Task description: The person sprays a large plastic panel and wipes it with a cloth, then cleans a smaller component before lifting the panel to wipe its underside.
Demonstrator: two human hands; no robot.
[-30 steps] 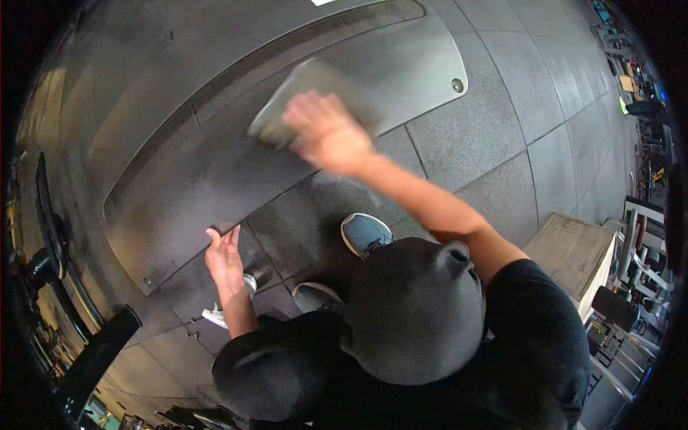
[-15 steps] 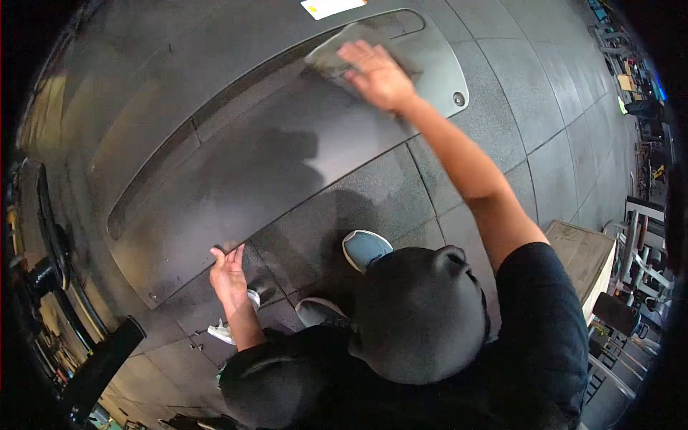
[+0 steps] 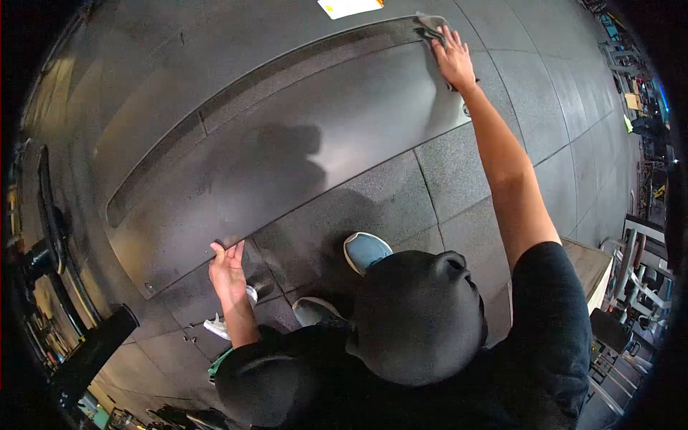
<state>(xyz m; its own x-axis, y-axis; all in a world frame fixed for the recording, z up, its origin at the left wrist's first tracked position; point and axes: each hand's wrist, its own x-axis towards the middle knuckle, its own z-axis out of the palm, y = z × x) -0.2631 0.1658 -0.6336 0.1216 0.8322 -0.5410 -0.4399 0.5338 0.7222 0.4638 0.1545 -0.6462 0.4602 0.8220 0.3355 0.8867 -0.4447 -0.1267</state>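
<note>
A large dark grey panel (image 3: 287, 158) with a long curved slot along its far side stretches diagonally in front of me. My left hand (image 3: 228, 271) pinches its near edge toward the left end, thumb and fingertips at the rim. At the right end, my right hand (image 3: 454, 63) presses a grey cloth (image 3: 433, 32) against the panel. The cloth is bunched around the fingers, which point away from me, and part of it is hidden under the palm.
Dark floor tiles (image 3: 459, 172) lie under the panel. A white sheet (image 3: 350, 6) is beyond the far edge. A blue shoe (image 3: 364, 251) stands near the panel, with a white object (image 3: 217, 327) by my left arm. Gym equipment (image 3: 93, 365) is at left; a wooden box (image 3: 589, 266) is at right.
My right hand has swept the cloth to the right, to the panel's right end. The panel has shifted slightly in view, while my left hand keeps its place at the edge.
</note>
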